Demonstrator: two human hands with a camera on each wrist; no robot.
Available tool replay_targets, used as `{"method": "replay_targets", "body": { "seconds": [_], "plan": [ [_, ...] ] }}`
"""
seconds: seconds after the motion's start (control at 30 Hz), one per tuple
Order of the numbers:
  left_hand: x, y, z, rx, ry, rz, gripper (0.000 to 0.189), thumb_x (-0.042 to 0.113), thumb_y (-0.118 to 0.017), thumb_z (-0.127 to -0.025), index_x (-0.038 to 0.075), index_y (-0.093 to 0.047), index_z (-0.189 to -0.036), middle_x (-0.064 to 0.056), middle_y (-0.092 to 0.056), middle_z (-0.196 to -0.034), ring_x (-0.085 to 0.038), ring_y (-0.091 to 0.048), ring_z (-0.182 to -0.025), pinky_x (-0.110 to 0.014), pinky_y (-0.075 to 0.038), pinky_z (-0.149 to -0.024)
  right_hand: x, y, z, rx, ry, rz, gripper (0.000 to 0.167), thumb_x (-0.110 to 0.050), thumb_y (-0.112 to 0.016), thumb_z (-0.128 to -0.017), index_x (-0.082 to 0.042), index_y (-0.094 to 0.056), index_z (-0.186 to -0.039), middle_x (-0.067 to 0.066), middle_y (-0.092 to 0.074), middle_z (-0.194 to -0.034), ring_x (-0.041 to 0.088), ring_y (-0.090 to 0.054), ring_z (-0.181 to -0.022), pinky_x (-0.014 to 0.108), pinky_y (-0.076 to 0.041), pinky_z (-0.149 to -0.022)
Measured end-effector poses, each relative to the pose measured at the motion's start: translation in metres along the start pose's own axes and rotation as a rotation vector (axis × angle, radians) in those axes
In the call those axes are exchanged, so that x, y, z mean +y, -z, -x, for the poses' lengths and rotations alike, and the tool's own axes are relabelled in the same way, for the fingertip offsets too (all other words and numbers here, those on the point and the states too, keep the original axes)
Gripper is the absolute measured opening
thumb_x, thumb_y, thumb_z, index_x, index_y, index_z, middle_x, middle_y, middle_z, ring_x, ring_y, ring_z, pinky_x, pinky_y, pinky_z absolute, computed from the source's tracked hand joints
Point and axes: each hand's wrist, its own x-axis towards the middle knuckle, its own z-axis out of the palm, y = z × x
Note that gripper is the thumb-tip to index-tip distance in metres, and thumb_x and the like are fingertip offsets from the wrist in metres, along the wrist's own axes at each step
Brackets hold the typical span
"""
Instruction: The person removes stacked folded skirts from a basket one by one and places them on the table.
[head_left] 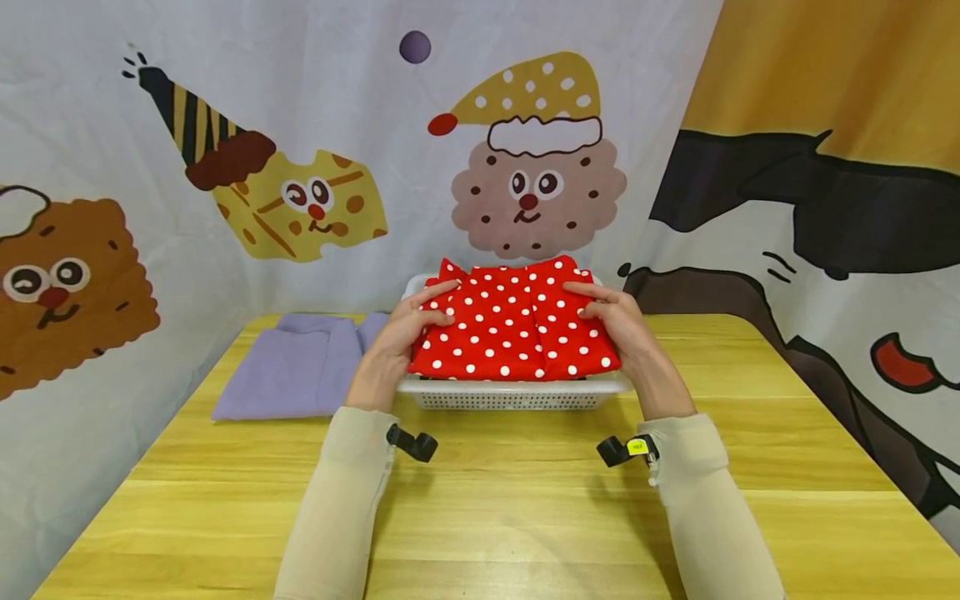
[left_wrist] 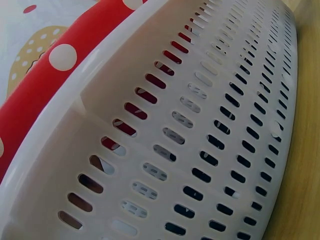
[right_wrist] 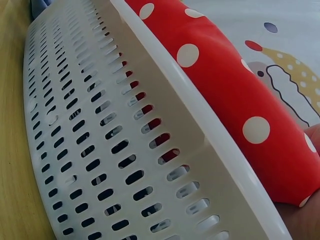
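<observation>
A folded red garment with white polka dots (head_left: pixel 510 325) lies over the top of a white perforated basket (head_left: pixel 510 398). My left hand (head_left: pixel 397 337) holds its left side, thumb and forefinger visible on the cloth. At the opposite side my right hand (head_left: pixel 626 329) holds it in the same way; the other fingers of both hands are mostly hidden. In the left wrist view, the red cloth (left_wrist: pixel 82 37) shows beyond the basket's rim (left_wrist: pixel 95 65). The right wrist view also has the cloth (right_wrist: pixel 220 95) along the rim, with a bit of the hand (right_wrist: pixel 305 220) at the corner.
A folded lavender garment (head_left: pixel 288 367) lies on the wooden table (head_left: pixel 517 517), left of the basket. Behind the table hangs a curtain (head_left: pixel 337 100) printed with cartoon figures. Each wrist carries a small black camera, the left one (head_left: pixel 420 447) and the right one (head_left: pixel 615 452).
</observation>
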Motion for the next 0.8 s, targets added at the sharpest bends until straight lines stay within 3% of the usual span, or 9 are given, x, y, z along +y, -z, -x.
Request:
{"method": "replay_targets", "body": {
  "seconds": [0.4, 0.8],
  "plan": [
    [-0.0010, -0.0010, -0.0011, -0.010, -0.012, -0.016, 0.057, 0.005, -0.067, -0.092, 0.033, -0.063, -0.142, 0.001, -0.043, -0.157, -0.026, -0.047, -0.138, -0.045, -0.050, -0.109, 0.0015, 0.0006, -0.0012, 0.007, 0.000, -0.001, 0.051, -0.012, -0.043, -0.104, -0.026, -0.054, -0.152, 0.001, -0.022, -0.171, 0.027, -0.032, -0.147, 0.033, -0.048, -0.105],
    [0.0001, -0.0014, -0.0004, 0.001, -0.003, -0.012, 0.055, 0.006, -0.068, -0.093, 0.033, -0.064, -0.141, 0.001, -0.042, -0.157, -0.026, -0.045, -0.139, -0.046, -0.050, -0.110, 0.0016, 0.0011, -0.0004, 0.008, 0.008, 0.000, 0.050, -0.012, -0.044, -0.103, -0.025, -0.055, -0.151, 0.002, -0.023, -0.171, 0.026, -0.031, -0.147, 0.035, -0.047, -0.107]
  ]
}}
